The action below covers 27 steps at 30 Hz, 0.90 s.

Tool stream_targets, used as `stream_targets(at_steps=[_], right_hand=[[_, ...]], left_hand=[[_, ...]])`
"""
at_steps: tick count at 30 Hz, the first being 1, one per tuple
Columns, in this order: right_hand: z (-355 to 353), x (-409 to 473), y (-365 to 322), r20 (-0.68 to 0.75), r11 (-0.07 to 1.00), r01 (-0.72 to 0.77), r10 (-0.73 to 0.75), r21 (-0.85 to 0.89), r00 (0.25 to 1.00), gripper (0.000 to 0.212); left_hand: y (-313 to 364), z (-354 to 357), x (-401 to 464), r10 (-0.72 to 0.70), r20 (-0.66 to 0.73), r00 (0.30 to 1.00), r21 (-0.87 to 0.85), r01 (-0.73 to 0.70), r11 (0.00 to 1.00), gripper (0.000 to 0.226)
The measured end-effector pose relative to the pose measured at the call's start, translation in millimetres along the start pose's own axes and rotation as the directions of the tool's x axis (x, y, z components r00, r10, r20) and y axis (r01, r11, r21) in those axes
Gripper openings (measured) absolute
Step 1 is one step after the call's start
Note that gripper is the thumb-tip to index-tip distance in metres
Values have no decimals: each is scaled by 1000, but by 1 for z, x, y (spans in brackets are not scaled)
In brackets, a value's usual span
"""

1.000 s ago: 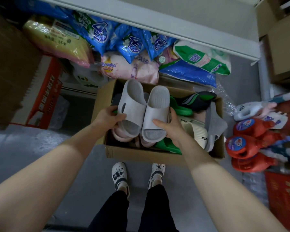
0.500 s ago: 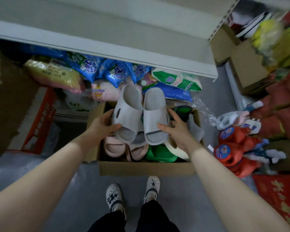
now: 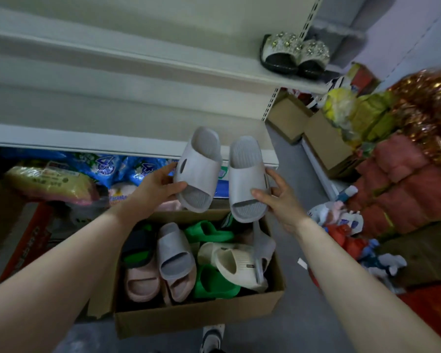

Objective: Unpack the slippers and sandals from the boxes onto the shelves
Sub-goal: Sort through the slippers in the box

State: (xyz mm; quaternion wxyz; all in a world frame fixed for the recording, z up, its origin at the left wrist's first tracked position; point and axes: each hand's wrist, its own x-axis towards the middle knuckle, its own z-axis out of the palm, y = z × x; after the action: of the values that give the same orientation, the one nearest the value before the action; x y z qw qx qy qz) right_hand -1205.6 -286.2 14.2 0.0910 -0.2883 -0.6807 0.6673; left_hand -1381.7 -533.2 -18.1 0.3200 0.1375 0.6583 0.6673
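the white shelves (image 3: 127,59) fill the upper half of what we see, three boards stepping down toward us, the lowest edge running just behind the raised slippers. on the upper board at the right sits a pair of beaded sandals (image 3: 294,53), side by side, toes toward us.

below us on the grey floor stands the open box (image 3: 196,319), still holding a heap of footwear: a grey slide (image 3: 175,256) near the middle, pink slides (image 3: 141,278) at its left, green slides (image 3: 214,281) under and behind it, a cream slide (image 3: 236,261) tilted at the right, and a dark one at the far left. another grey slide stands on edge against the right wall.

under the lowest shelf lie blue bags (image 3: 107,168) and a yellow-pink bag (image 3: 49,183). at the right are red padded bundles (image 3: 402,189), brown cartons (image 3: 323,138) and red bottles (image 3: 341,238), blurred.

we hold a pair of pale grey slippers above the far end of the box, level with the lowest shelf edge, apart from each other. our left hand (image 3: 154,189) is closed around the side of the left slipper (image 3: 197,169), thumb on its strap. our right hand (image 3: 278,197) grips the right slipper (image 3: 247,178) at its outer edge, thumb across the strap, fingers behind.

at the bottom edge one of our shoes (image 3: 211,338) shows.
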Motion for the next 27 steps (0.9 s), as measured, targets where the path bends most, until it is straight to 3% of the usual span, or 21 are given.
stream_targets(at_steps=[4,9,14,17,19,21,24,27], right_hand=[[-28,45,-5,-58,999,-42,44,28,997,61],[-59,127,6,-67,989,-145,142,-40,988,69],[-75,206,16,-81,985,-160,155,-69,985,68],[-86,243,26,-91,967,-97,77,-237,993,70],[-90,256,27,-79,883,-23,-16,-469,997,72],[-95,264,28,-12,760,99,-139,-642,990,81],[-96,270,29,167,607,229,-158,-761,973,100],[-96,281,31,287,467,353,-209,-811,935,100]], left_hand=[[4,29,41,-29,-29,999,37,30,999,45],[-2,61,111,-112,-148,983,82,125,989,39],[-8,80,176,-139,-208,968,246,189,951,43],[-9,90,208,-59,-252,966,462,174,870,39],[-11,96,223,89,-283,955,682,135,719,51],[-15,105,229,163,-225,961,745,62,664,76],[-30,120,231,178,-64,982,838,-44,544,110],[-41,126,242,219,-18,976,900,-79,428,115]])
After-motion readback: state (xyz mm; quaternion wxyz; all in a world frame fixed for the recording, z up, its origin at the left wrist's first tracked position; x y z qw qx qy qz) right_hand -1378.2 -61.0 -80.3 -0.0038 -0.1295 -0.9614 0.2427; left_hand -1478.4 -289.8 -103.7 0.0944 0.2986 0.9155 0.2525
